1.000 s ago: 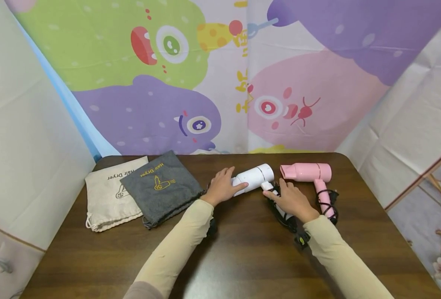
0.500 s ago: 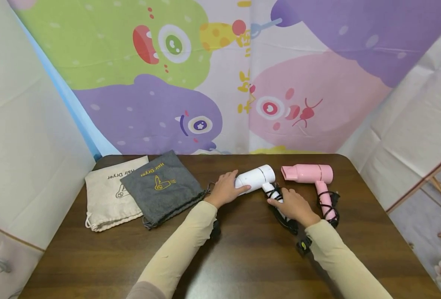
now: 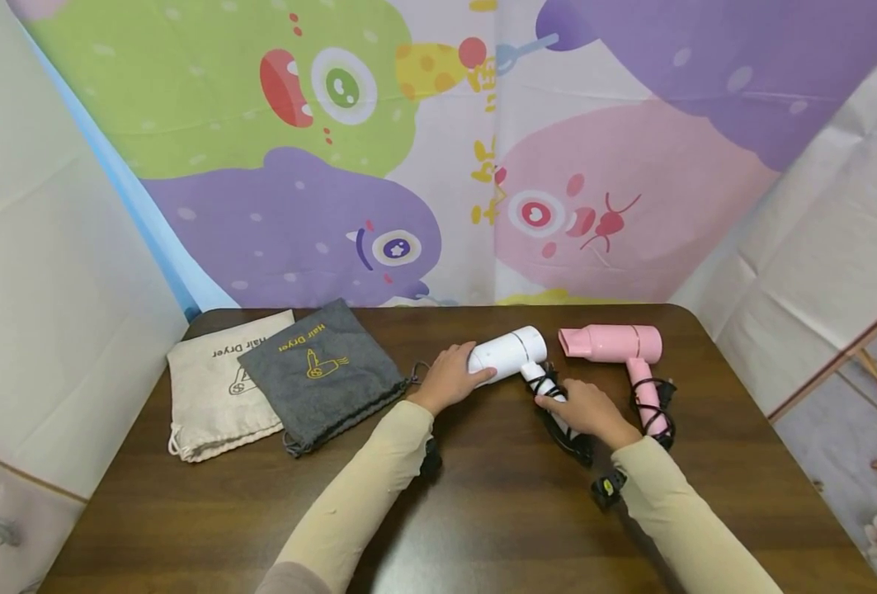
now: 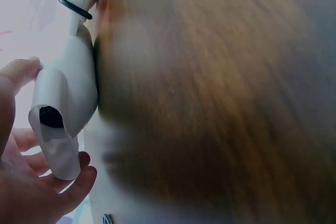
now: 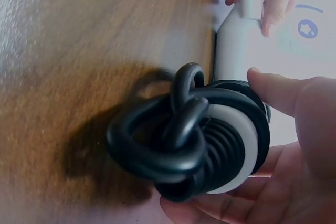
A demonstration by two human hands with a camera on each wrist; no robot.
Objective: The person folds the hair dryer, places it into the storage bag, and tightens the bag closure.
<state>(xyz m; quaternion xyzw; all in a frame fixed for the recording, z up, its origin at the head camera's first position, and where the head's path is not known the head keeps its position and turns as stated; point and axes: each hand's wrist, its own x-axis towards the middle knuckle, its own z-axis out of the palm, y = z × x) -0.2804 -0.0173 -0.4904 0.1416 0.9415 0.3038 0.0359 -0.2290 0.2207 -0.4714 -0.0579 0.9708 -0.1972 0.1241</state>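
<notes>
White dryer lies mid-tabletop, just left of pink dryer. Left hand fingers wrap its barrel; right hand fingers curl round handle w/ coiled cord. Best keep cord snug, lift level.

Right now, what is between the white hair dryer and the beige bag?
In the head view, the grey bag lies between the white hair dryer and the beige bag, overlapping the beige one.
</notes>
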